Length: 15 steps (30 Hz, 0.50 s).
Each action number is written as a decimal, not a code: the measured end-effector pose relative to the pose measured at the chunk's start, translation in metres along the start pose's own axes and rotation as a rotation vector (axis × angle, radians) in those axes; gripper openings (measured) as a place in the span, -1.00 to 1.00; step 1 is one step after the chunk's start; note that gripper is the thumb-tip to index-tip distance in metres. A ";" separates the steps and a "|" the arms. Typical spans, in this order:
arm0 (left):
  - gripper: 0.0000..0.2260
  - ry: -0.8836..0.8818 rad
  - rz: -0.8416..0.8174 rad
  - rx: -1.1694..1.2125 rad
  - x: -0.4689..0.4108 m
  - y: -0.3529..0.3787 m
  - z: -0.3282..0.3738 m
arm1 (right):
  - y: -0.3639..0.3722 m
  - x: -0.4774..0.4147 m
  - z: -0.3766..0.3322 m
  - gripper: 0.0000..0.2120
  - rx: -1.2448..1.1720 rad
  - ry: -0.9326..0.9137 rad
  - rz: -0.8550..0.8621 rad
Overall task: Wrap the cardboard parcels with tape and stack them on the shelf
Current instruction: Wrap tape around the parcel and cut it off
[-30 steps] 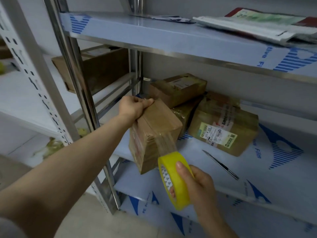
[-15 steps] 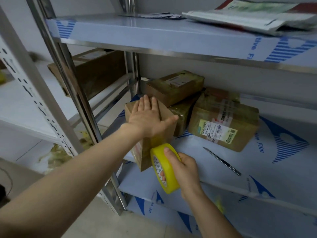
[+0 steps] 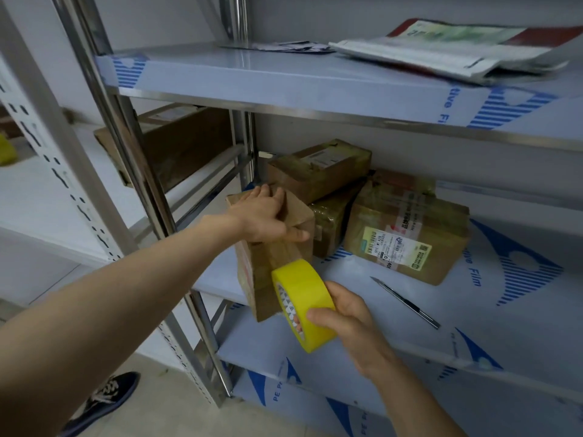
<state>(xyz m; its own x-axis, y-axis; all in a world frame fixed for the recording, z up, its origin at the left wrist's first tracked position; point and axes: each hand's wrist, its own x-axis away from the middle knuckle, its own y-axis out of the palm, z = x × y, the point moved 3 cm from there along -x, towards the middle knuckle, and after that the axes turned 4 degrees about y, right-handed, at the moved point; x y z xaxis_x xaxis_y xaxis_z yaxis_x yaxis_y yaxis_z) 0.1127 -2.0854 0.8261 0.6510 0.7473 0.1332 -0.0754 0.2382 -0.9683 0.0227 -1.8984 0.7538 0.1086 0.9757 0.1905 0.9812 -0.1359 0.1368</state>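
A small cardboard parcel (image 3: 268, 279) stands tilted at the front edge of the middle shelf (image 3: 473, 310). My left hand (image 3: 265, 216) lies flat on the parcel's top, fingers spread, thumb over its right corner. My right hand (image 3: 344, 313) grips a yellow tape roll (image 3: 303, 304) right against the parcel's front face, with clear tape running up onto the box. Behind stand three taped parcels: one at the back (image 3: 318, 168), one under it (image 3: 331, 222), and a larger labelled one (image 3: 407, 234) to the right.
A thin cutter knife (image 3: 405, 302) lies on the middle shelf right of the roll. Flat mail bags (image 3: 448, 48) sit on the top shelf. A large brown box (image 3: 176, 143) rests on the neighbouring shelf at left. Steel uprights (image 3: 135, 184) stand beside my left arm. My shoe (image 3: 104, 402) shows below.
My left hand went from gripping the parcel's top corner to lying flat on its top. The tape roll moved in close to the parcel's front. The camera tilted down.
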 end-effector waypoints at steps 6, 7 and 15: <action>-0.36 -0.076 -0.083 0.536 -0.008 -0.014 -0.009 | -0.004 0.006 -0.076 -0.83 -0.004 -0.168 -0.077; -0.44 -0.088 -0.052 0.581 -0.010 -0.013 -0.014 | -0.003 -0.001 -0.085 -0.87 0.013 -0.160 -0.077; -0.72 -0.424 0.463 1.382 -0.025 0.038 -0.065 | 0.033 -0.100 -0.113 -0.79 0.209 -0.062 0.141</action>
<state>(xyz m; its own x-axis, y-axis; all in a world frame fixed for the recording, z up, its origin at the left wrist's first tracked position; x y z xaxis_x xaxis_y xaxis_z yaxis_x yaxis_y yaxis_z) 0.1424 -2.1353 0.7722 0.1312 0.9777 0.1640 -0.9905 0.1363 -0.0201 0.0262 -2.0200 0.8496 0.2499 0.9592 0.1322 0.9666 -0.2392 -0.0918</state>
